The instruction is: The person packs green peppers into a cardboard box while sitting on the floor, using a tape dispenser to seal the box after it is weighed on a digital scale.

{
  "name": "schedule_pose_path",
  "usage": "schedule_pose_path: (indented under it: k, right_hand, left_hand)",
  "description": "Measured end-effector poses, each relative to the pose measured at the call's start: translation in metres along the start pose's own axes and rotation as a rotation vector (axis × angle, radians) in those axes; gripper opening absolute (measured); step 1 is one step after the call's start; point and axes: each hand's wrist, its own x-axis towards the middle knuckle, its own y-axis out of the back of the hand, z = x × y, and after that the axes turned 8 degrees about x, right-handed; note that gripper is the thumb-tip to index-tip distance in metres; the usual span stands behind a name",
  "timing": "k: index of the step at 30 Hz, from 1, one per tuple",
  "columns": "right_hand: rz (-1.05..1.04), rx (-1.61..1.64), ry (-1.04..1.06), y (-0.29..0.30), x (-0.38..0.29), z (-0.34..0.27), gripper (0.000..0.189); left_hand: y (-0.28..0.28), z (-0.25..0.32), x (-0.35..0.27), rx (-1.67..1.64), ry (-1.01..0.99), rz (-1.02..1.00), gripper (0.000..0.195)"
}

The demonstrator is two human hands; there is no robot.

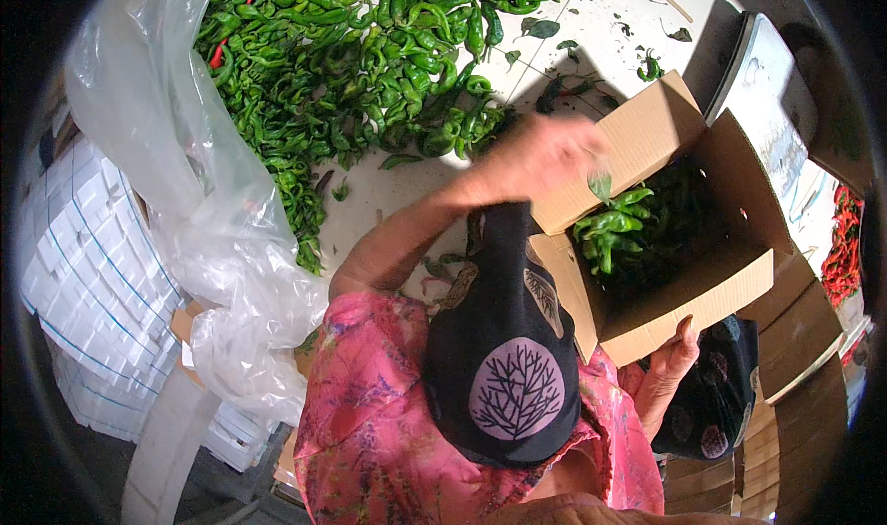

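My left hand (544, 157), blurred by motion, is above a near flap of an open cardboard box (624, 157). Its finger shape is too blurred to read. Just below the fingers, a green leaf (600, 186) and a bunch of green peppers (613, 227) catch the light at the box's left side. More green peppers lie in shadow deeper inside, hard to make out. My right hand (669, 355) grips the lower flap (693, 310) of the box, thumb over its edge. The box tilts towards me, beside my knees in dark patterned trousers.
A large heap of green peppers (388, 60) with a few red ones spreads over the tiled floor. Clear plastic sheeting (229, 227) runs along its left side, next to strapped white stacks (97, 227). Red peppers (842, 248) lie far right. Loose leaves (540, 27) dot the tiles.
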Motion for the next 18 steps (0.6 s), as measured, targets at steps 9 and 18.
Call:
schedule_pose_path:
  k: [9, 18]
  right_hand:
    - [0.057, 0.098, 0.007, -0.005, 0.005, 0.001, 0.041]
    - [-0.012, 0.061, 0.017, 0.012, 0.007, 0.001, 0.062]
  left_hand:
    - [0.057, -0.057, -0.025, 0.017, 0.215, 0.391, 0.038]
    - [-0.015, -0.067, 0.023, 0.646, -0.212, 0.246, 0.02]
